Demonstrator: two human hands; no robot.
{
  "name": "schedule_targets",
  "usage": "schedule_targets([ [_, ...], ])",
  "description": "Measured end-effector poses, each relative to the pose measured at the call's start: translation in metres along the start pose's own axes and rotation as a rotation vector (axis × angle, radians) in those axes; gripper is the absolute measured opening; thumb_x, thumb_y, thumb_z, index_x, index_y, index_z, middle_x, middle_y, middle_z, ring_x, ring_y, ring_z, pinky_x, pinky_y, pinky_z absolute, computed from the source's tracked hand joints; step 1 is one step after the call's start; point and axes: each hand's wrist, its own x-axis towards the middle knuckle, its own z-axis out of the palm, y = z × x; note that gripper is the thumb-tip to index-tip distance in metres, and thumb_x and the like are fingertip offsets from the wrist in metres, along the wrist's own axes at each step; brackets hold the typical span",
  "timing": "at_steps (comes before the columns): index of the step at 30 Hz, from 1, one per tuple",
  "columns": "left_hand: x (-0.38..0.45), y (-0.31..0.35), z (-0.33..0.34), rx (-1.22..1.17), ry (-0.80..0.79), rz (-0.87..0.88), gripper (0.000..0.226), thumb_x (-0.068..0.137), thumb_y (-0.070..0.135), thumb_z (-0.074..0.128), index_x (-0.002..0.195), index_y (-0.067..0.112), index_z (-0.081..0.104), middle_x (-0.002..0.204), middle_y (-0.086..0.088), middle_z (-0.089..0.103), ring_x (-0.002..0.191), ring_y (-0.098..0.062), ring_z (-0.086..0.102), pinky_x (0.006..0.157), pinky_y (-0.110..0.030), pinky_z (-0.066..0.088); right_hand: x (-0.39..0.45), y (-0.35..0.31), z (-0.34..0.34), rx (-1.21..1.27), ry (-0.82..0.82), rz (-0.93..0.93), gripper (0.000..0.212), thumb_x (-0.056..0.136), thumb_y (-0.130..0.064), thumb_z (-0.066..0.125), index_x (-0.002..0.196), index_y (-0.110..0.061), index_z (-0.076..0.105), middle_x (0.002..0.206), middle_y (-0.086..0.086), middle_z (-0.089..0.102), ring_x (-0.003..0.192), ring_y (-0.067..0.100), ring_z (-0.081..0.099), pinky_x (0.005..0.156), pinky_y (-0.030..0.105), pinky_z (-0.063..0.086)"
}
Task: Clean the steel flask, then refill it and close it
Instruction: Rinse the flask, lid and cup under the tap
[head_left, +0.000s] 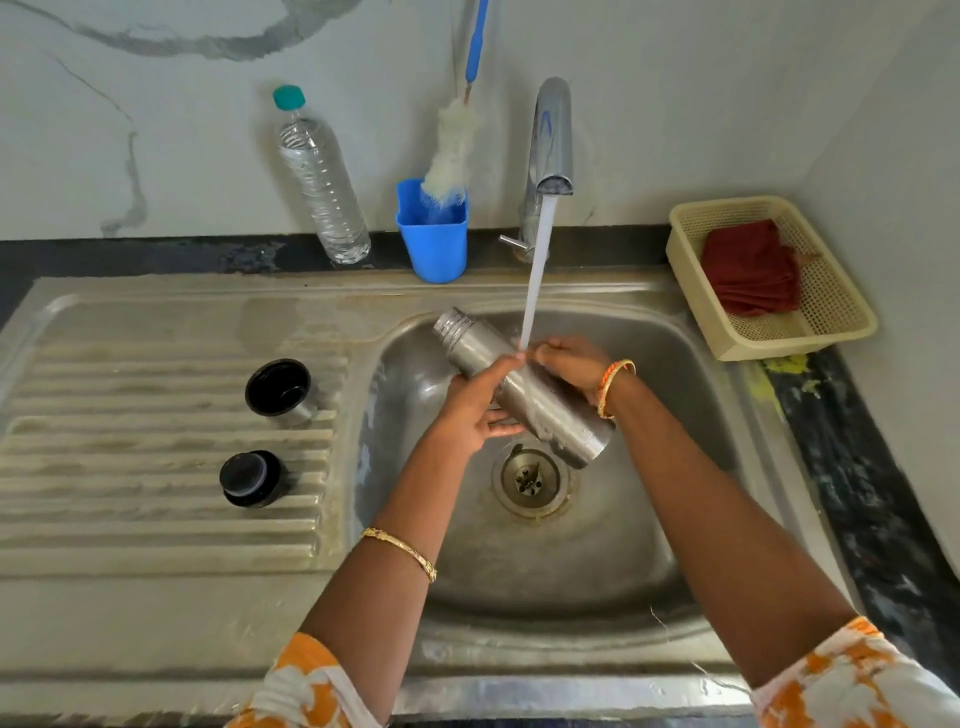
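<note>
Both hands, left hand and right hand, grip the uncapped steel flask tilted over the sink, so the tap stream rinses its body.

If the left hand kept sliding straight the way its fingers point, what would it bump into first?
The left hand grips the tilted steel flask, fingers pointing up and right. Going on, it would probably meet the right hand first, under the stream of tap water, though depth is hard to judge.

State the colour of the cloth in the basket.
Dark red cloth, in the cream basket; head view.
</note>
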Motion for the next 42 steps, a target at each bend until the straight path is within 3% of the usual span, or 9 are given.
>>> schedule_targets([
  [6,0.009,-0.01,0.009,-0.175,0.077,0.044,0.05,0.073,0.009,0.079,0.116,0.012,0.055,0.111,-0.015,0.065,0.103,-0.034,0.063,0.085,-0.052,0.052,-0.002,-0.039,-0.003,0.109,-0.003,-0.036,0.026,0.082,0.019,0.049,0.103,0.01,0.063,0.077,0.012,0.065,0.052,0.011,0.065,0.055,0.022,0.057],
  [11,0.016,-0.008,0.006,-0.257,0.107,0.073,0.039,0.074,0.005,0.077,0.1,0.02,0.051,0.096,-0.01,0.065,0.1,-0.032,0.063,0.084,-0.052,0.051,-0.004,-0.055,0.002,0.345,-0.073,0.127,0.022,0.086,0.02,0.041,0.085,0.009,0.061,0.088,0.02,0.064,0.076,0.029,0.066,0.064,0.03,0.059],
  [15,0.015,-0.003,-0.001,-0.27,0.01,0.049,0.039,0.08,0.004,0.07,0.114,0.014,0.053,0.106,-0.014,0.061,0.094,-0.032,0.061,0.085,-0.053,0.05,-0.006,-0.074,0.008,0.375,-0.181,0.174,0.027,0.086,0.02,0.039,0.105,0.015,0.058,0.107,0.028,0.061,0.099,0.037,0.065,0.067,0.031,0.058],
  [20,0.019,0.0,-0.009,-0.187,-0.154,0.062,0.022,0.081,-0.002,0.063,0.098,0.01,0.059,0.114,-0.018,0.06,0.105,-0.032,0.061,0.092,-0.053,0.048,-0.013,-0.073,-0.004,0.273,-0.15,0.141,0.022,0.091,0.01,0.041,0.096,0.01,0.062,0.111,0.025,0.063,0.106,0.034,0.063,0.088,0.036,0.055],
  [23,0.025,-0.001,-0.014,-0.124,-0.243,0.079,0.014,0.079,-0.005,0.061,0.079,0.008,0.064,0.094,-0.014,0.064,0.103,-0.031,0.06,0.101,-0.059,0.041,-0.014,-0.06,-0.01,-0.233,-0.053,-0.142,0.019,0.085,-0.002,0.06,0.102,0.002,0.065,0.107,0.015,0.066,0.102,0.027,0.063,0.093,0.037,0.05],
  [28,0.021,0.003,-0.016,-0.154,-0.369,0.047,0.016,0.067,0.009,0.072,0.08,0.012,0.064,0.089,-0.016,0.061,0.091,-0.032,0.064,0.092,-0.061,0.048,-0.005,-0.011,0.005,-0.695,-0.129,-0.173,0.1,0.066,-0.021,0.082,0.145,-0.01,0.021,0.14,0.013,0.045,0.123,0.029,0.048,0.102,0.037,0.043],
  [31,0.011,0.01,-0.014,-0.18,-0.228,0.012,0.052,0.073,0.027,0.077,0.117,0.015,0.054,0.114,-0.015,0.061,0.102,-0.033,0.063,0.087,-0.06,0.05,-0.006,0.019,0.015,-0.747,-0.014,-0.175,0.108,0.066,-0.026,0.081,0.148,-0.017,0.011,0.135,0.014,0.051,0.116,0.033,0.054,0.095,0.037,0.046],
  [35,0.005,0.005,-0.002,-0.075,0.112,0.153,0.048,0.076,0.023,0.079,0.116,0.017,0.054,0.107,-0.007,0.064,0.094,-0.023,0.062,0.073,-0.044,0.056,-0.018,0.056,0.038,-0.988,0.32,-0.186,0.089,0.071,-0.034,0.073,0.143,-0.025,0.021,0.133,0.012,0.046,0.119,0.034,0.046,0.097,0.047,0.037],
  [42,0.01,-0.002,-0.005,0.01,-0.12,0.234,0.039,0.071,-0.003,0.075,0.102,0.02,0.068,0.096,-0.002,0.068,0.092,-0.018,0.064,0.085,-0.038,0.052,-0.015,0.052,0.004,-0.583,0.022,-0.213,0.094,0.062,-0.029,0.083,0.14,-0.018,0.032,0.135,0.008,0.046,0.118,0.027,0.05,0.097,0.036,0.044],
])
